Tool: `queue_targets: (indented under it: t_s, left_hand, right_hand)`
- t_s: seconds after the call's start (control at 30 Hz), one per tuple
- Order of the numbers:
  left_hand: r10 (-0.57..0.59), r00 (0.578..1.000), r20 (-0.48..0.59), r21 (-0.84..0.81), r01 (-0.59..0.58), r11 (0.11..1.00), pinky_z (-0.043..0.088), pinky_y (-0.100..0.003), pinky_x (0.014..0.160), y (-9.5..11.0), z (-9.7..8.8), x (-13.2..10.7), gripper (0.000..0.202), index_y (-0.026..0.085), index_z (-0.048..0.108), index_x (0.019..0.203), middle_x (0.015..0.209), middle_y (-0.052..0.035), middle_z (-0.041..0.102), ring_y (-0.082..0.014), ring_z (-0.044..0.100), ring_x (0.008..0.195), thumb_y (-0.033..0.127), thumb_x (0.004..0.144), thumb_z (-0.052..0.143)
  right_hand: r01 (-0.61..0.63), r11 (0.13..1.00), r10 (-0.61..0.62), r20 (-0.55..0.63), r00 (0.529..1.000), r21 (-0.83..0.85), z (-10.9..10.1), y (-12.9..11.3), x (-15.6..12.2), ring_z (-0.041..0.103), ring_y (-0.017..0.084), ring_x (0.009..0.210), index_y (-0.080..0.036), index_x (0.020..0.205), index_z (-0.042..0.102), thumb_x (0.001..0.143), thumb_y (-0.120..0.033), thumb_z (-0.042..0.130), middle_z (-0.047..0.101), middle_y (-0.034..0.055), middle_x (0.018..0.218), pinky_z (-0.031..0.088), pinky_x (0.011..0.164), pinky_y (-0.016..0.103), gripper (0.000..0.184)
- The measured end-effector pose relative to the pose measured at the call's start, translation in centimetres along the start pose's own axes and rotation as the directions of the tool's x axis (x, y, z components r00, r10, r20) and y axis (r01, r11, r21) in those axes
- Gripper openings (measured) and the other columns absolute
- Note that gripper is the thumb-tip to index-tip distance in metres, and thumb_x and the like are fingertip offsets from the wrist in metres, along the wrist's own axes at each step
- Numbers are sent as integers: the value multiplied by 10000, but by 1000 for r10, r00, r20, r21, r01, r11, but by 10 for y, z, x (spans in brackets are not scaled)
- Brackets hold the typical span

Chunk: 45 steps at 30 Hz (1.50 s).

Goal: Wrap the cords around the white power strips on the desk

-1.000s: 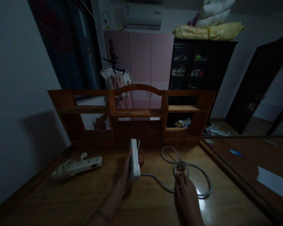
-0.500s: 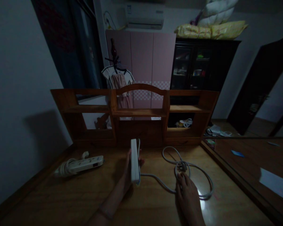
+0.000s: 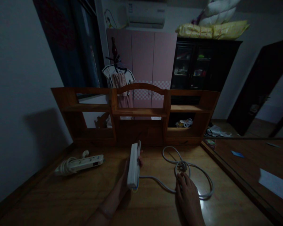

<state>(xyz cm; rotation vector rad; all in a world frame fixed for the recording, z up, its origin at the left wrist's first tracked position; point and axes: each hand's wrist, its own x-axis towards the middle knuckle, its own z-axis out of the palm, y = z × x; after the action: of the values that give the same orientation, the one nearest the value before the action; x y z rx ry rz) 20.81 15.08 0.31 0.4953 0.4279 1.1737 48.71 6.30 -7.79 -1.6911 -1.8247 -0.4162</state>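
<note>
My left hand [image 3: 126, 179] is closed round a white power strip [image 3: 133, 164], holding it on edge just above the wooden desk [image 3: 146, 207]. Its white cable [image 3: 195, 171] runs right across the desk and lies in loose loops. My right hand [image 3: 188, 196] rests on the cable near its plug [image 3: 181, 167], fingers bent onto the cord. A second white power strip [image 3: 83, 162] with its cable bundled lies flat at the left of the desk, away from both hands.
A wooden shelf unit [image 3: 136, 113] stands along the desk's back edge. A second dark desk [image 3: 254, 163] with papers adjoins on the right. A bare wall is at the left. Behind are a pink wardrobe [image 3: 143, 62], a dark cabinet [image 3: 202, 66] and hanging clothes.
My left hand has tipped and drawn the power strip slightly nearer and lower. My right hand stays on the cable by the plug.
</note>
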Motion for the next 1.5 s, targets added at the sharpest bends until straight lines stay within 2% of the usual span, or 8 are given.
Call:
queue_targets:
  t_s: [0.17,0.27,0.43,0.6,0.77,0.97,1.17,1.5]
  left_hand:
    - [-20,1000,-1,-73,20,997,556,-251,665,5,-9,6,590,205,427,1336,955,-102,637,-182,645,810,397,808,610]
    - [-50,999,21,-125,53,991,549,-232,667,9,-14,9,566,206,428,1326,980,-95,628,-163,639,820,427,829,585]
    - [-102,981,166,-268,145,952,524,-246,618,4,-26,25,412,146,539,1176,717,-32,539,-122,557,646,447,912,441]
    - [-66,958,280,-194,124,973,376,-203,441,-7,-41,44,455,85,601,1035,606,13,412,-86,386,499,491,866,484]
    - [-61,962,265,-168,108,980,307,-203,402,-7,-44,46,452,81,603,1034,608,10,400,-91,356,478,476,872,455]
    - [-79,976,204,-151,111,982,281,-203,391,-4,-36,41,429,105,569,1108,639,-10,441,-83,370,460,454,881,462]
    - [-84,980,178,-148,112,983,269,-204,380,-2,-31,39,458,110,555,1140,584,21,392,-83,344,435,471,876,452]
    - [-95,979,181,-144,121,982,248,-195,382,-4,-38,41,446,110,531,1139,566,40,377,-67,313,412,467,885,447]
  right_hand:
    - [12,1000,-12,2,1000,-2,-4,-3,2,499,285,1129,-149,1255,496,913,-204,395,519,157,1260,438,919,448,361]
    - [27,1000,-27,-22,999,-16,0,0,1,503,289,1128,-143,1259,491,911,-216,397,521,166,1254,440,916,455,368]
    - [49,998,-50,-26,998,-39,5,4,0,513,291,1120,-150,1240,507,901,-231,401,537,166,1232,448,904,454,364]
    - [58,996,-59,-6,998,-64,6,6,1,528,285,1104,-152,1231,515,899,-222,404,547,162,1214,452,903,445,358]
    - [50,996,-51,-11,999,-70,5,5,0,522,289,1106,-147,1224,517,902,-219,403,539,162,1216,452,903,445,350]
    - [29,998,-28,16,999,-64,3,2,1,528,284,1081,-163,1219,521,901,-208,406,546,149,1201,453,892,441,342]
    - [22,998,-21,7,1000,-58,6,4,1,519,290,1107,-160,1231,519,893,-211,417,540,147,1228,445,916,445,357]
    - [35,998,-35,11,999,-59,5,4,1,506,294,1134,-151,1248,509,902,-208,397,530,159,1240,447,919,459,368]
